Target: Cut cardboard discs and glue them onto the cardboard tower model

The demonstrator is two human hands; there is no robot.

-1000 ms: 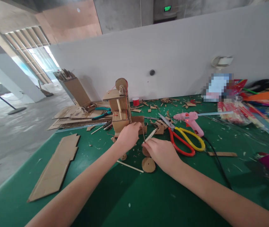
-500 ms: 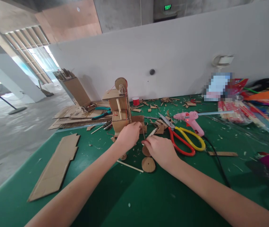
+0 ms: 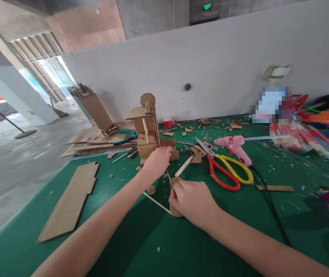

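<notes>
A brown cardboard model (image 3: 148, 130) with a round spool on top stands mid-table. My left hand (image 3: 157, 161) is closed against its base, fingers pinched on its lower edge. My right hand (image 3: 192, 202) is closed in a pinch on a thin dark stick (image 3: 168, 179) that slants up toward the left hand. It rests over a round cardboard disc (image 3: 173, 211), mostly hiding it. A second disc (image 3: 175, 180) lies just beyond the fingers, a small one (image 3: 151, 189) to the left. A pale wooden stick (image 3: 156, 202) lies on the green table (image 3: 153, 246).
Red and yellow scissors (image 3: 229, 173) and a pink glue gun (image 3: 234, 146) with a black cord lie to the right. Cardboard strip (image 3: 70, 200) at left, cardboard sheets and teal pliers (image 3: 124, 136) behind. Packets of sticks (image 3: 294, 136) at far right. Scraps litter the table.
My right hand has moved toward me and down over the nearer disc, drawing the thin stick with it. The left hand stays at the model's base.
</notes>
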